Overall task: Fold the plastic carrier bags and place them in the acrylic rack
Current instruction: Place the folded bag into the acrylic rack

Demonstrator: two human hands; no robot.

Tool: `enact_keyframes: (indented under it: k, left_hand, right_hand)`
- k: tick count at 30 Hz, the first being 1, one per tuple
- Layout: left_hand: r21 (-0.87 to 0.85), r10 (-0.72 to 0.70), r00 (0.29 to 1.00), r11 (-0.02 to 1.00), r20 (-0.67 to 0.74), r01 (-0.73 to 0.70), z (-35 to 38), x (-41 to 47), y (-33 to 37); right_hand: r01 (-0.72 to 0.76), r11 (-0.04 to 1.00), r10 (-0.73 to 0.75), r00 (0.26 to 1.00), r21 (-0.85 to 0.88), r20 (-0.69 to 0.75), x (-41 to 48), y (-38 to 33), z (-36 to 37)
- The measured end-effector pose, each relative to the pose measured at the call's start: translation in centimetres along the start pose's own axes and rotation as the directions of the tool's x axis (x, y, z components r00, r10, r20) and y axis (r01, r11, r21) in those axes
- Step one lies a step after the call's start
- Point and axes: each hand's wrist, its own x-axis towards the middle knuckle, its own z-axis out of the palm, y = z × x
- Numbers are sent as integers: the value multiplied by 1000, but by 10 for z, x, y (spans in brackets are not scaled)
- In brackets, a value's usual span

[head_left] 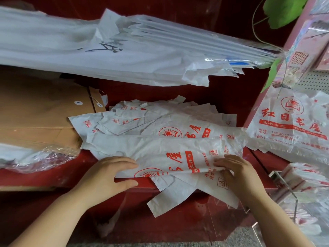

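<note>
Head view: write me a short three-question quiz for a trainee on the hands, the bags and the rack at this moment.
1. True or false: the left hand and the right hand both grip the top carrier bag.
2. The print on that bag is: A blue, B red, C green.
3. Fill in: the acrylic rack stands on the person's ___ side.
Key: 1 true; 2 B; 3 right.

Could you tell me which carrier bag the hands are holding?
The frontmost bag, gripped by left hand and right hand; the other bags lie untouched behind.
</note>
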Motion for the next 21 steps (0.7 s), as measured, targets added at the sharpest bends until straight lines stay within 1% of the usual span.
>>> enact_keyframes:
  k: [2,3,4,6,8,9,11,12,14,15,16,17,19,21]
  left_hand:
    - [51,98,992,994,-79,-94,1,0,0]
    - [106,166,975,983,-151,-151,1,0,0]
    - [175,235,947,964,-219,-199,1,0,1]
    - [297,319,884,929,-341,-221,-1,1,5]
    - [365,365,833,906,-415,-214,-7,-1,13]
    - [386,384,814,897,-436,-216,-7,-3,15]
    - [401,422,786,883,-452,-243,-3,-9,21]
    - [404,435,782,878,-447,-258,1,-12,25]
    - [400,436,787,878,-437,-264,12,-14,33]
    - [380,412,798,890,-439,-251,17,-13,40]
    - [352,379,811,907,-445,-230,22,-10,48]
    - [319,342,827,924,-446,-210,26,-6,57]
    - [282,290,861,942,-417,-181,38,4,76]
    - [292,266,889,943,-372,-161,54,13,93]
  right_hand:
    - [-9,1000,8,999,-17,-47,0,1,2]
    - [-3,999,-1,996,-46,-87,1,1,2]
    - [-4,997,-6,994,-82,-112,2,-1,2]
    - [-24,987,2,991,-160,-136,9,-6,2]
    - [-48,966,15,991,-253,-129,22,-15,-1]
    - [-49,953,19,995,-299,-103,32,-20,-3]
    - [-36,947,40,999,-319,5,56,-31,-9]
    - [-37,955,57,997,-293,59,67,-33,-10]
    - [-100,969,130,984,-226,124,86,-37,-8]
    - [-161,975,178,978,-152,106,91,-37,-5]
    - [-258,966,260,962,-32,82,92,-37,-3]
    - [-360,925,352,932,117,84,90,-39,-1]
    - [-523,765,506,849,377,151,79,-43,4]
    - [-607,618,562,786,500,259,66,-50,7]
